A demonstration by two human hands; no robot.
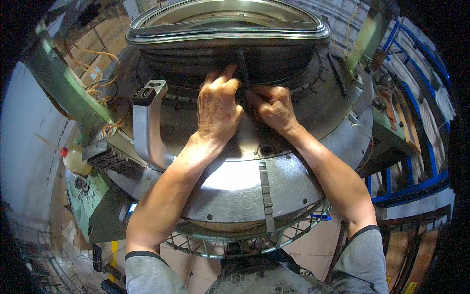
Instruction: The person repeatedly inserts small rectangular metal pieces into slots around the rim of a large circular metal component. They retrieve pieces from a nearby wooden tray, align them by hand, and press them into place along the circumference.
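Note:
In front of me is a large round machine with a dark drum (186, 61) under a shiny metal ring (230, 35). A narrow dark upright strip (242, 66) runs down the drum's front. Just left of the strip's lower part is my left hand (219, 105), its fingers bent and one reaching up against the drum. My right hand (275, 109) is closed in a pinch right of the strip's lower end. The two hands nearly meet there. Whatever lies between the fingertips is too small and hidden to make out.
A polished metal plate (230, 188) curves round the machine's front. To the left stand a grey bracket (147, 127), a green post (68, 81) and a pale bottle with a red cap (77, 161). Blue racks (416, 188) hold white rolls at the right.

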